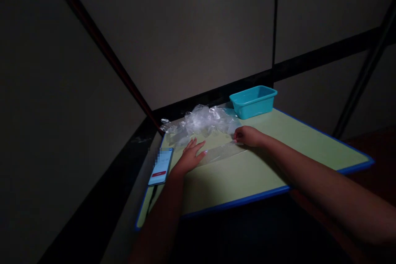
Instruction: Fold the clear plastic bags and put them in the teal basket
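Hands, two, touch one clear plastic sheet.

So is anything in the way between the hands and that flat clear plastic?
Nothing visible. The left hand, spread, is at the left end of the flat clear plastic; the right hand seems to pinch its right end. The crumpled plastic lies beyond, not between.

Left forearm: bare, in from the bottom edge, angled up and slightly right, in dim light.
Left hand: palm down, fingers spread and pointing forward, thumb out to the right.
Right forearm: bare, long diagonal from lower right.
Right hand: fingers curled, tips drawn into a pinch, aimed left.
Hand spacing: well apart, right slightly farther forward.
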### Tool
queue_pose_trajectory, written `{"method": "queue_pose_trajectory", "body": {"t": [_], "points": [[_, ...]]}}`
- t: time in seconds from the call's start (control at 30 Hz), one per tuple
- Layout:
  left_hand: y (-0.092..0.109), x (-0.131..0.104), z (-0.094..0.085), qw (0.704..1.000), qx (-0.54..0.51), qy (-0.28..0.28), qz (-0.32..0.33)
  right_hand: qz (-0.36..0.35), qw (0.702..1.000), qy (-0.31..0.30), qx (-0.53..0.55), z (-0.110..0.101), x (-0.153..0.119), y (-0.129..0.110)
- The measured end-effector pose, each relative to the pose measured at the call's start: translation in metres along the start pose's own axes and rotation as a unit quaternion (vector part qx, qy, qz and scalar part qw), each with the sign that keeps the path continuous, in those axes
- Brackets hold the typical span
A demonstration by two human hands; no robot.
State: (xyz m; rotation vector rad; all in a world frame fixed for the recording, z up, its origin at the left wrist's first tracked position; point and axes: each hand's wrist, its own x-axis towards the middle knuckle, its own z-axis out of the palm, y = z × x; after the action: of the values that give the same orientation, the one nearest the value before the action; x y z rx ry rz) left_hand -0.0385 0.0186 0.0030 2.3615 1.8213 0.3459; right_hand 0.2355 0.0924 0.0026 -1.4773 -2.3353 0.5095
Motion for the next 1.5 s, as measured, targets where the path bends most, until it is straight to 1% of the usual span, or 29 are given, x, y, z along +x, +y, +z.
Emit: {"method": "queue_pose_trajectory", "body": {"t": [0.1, 0.27, 0.37, 0.43, 0.5, 0.6, 0.67, 0.73, 0.83, 0.9, 1.0, 1.1, 1.17, 1.27, 1.4, 1.5], "points": [[0.000, -0.001, 0.001, 1.000, -0.001, -0.012, 0.003, -0.003, 1.000, 0.000, 0.010, 0.002, 0.001, 0.000], [0.001, -0.001, 0.000, 1.000, 0.004, -0.021, -0.008, -0.006, 1.000, -0.005, -0.008, 0.001, -0.001, -0.002], [0.004, -0.001, -0.001, 0.999, 0.009, -0.034, -0.022, -0.003, 1.000, -0.005, -0.029, -0.001, -0.002, -0.004], [0.009, -0.002, 0.000, 0.999, 0.022, -0.045, -0.009, -0.005, 0.999, -0.002, -0.035, -0.002, -0.003, -0.005], [0.017, -0.003, 0.003, 0.998, 0.035, -0.055, 0.005, -0.018, 0.999, 0.000, -0.027, -0.002, -0.004, -0.005], [0.036, -0.007, 0.009, 0.994, 0.056, -0.083, 0.037, -0.024, 0.999, 0.004, -0.021, -0.001, -0.003, -0.005], [0.051, -0.009, 0.013, 0.992, 0.079, -0.080, 0.053, -0.028, 1.000, 0.007, -0.010, -0.001, -0.002, -0.004], [0.064, -0.010, 0.017, 0.991, 0.099, -0.063, 0.071, -0.031, 0.999, 0.010, 0.015, 0.000, -0.001, -0.003], [0.072, -0.011, 0.024, 0.991, 0.112, -0.038, 0.063, -0.023, 0.997, 0.006, 0.070, 0.000, -0.001, -0.003], [0.071, -0.010, 0.026, 0.992, 0.107, -0.050, 0.047, -0.008, 0.993, -0.002, 0.120, -0.001, -0.003, -0.004], [0.069, -0.009, 0.027, 0.992, 0.093, -0.078, 0.039, 0.015, 0.973, -0.018, 0.230, -0.004, -0.008, -0.008], [0.069, -0.009, 0.026, 0.992, 0.083, -0.084, 0.040, 0.010, 0.938, -0.016, 0.347, -0.007, -0.012, -0.011], [0.070, -0.010, 0.025, 0.992, 0.079, -0.086, 0.045, 0.005, 0.916, -0.016, 0.402, -0.008, -0.013, -0.011], [0.070, -0.011, 0.025, 0.992, 0.075, -0.088, 0.050, 0.019, 0.892, -0.020, 0.451, -0.007, -0.010, -0.010], [0.068, -0.011, 0.025, 0.992, 0.068, -0.091, 0.050, 0.048, 0.876, -0.001, 0.480, -0.007, -0.008, -0.011], [0.067, -0.009, 0.026, 0.994, 0.048, -0.085, 0.039, 0.064, 0.858, -0.001, 0.509, -0.009, -0.009, -0.015]]}}
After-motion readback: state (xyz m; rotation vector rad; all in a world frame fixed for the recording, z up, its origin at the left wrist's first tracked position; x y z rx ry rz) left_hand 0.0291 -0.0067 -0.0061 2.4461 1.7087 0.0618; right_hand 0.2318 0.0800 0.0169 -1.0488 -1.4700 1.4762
